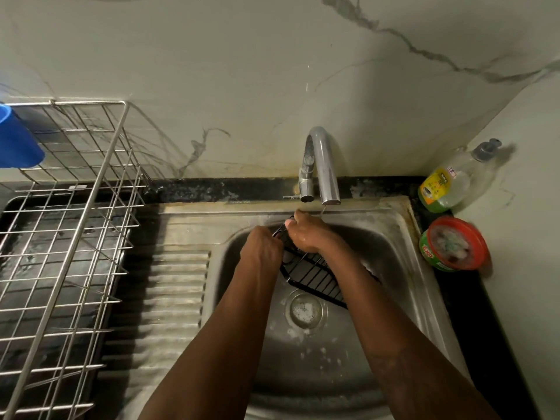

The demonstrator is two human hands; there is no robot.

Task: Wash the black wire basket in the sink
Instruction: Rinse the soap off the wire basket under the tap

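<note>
The black wire basket [315, 277] is held tilted over the steel sink [403, 268], just under the tap [321, 165]. My left hand [262, 248] grips its upper left edge with curled fingers. My right hand [306, 234] holds the top of the basket close to the spout, fingers wrapped over the wire. Both forearms cover much of the basket. Foam lies around the drain [306, 309].
A steel dish rack [69, 237] stands left on the drainboard, with a blue cup [16, 140] hung on it. A dish soap bottle [448, 183] and a red-rimmed tub of scrub paste [454, 244] sit at the right.
</note>
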